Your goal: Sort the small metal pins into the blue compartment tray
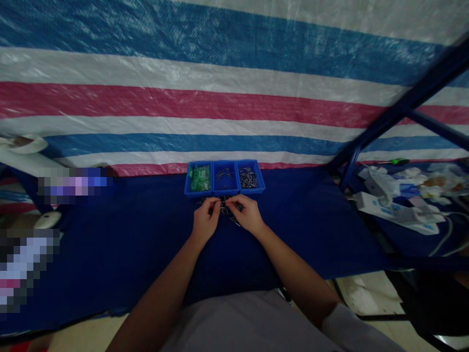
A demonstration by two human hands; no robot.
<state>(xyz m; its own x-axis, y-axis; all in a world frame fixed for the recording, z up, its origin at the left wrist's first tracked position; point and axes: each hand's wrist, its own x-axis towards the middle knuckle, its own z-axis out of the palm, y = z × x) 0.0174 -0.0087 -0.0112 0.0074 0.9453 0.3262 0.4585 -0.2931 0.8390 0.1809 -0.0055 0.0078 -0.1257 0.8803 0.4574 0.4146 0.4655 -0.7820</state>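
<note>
My left hand (206, 218) and my right hand (247, 213) meet just in front of a blue three-part bin (225, 191). Thumb and fingers of each hand are pinched together, with a small thin metal pin between the two sets of fingertips. Its exact kind is too small to tell. Under and around the fingers lies a loose pile of similar metal pins (234, 221), partly hidden by the hands. The bin's left compartment holds green plastic packets (200, 179). A few pins (224, 174) lie in the middle compartment, and many pins (248, 178) fill the right one.
Dark blue cloth (146, 234) covers the surface. A striped tarp (220, 105) hangs behind it. To the right, past a blue metal frame (351, 164), are a white power strip (397, 215), cables and crumpled plastic. A white object (47, 220) sits at the left.
</note>
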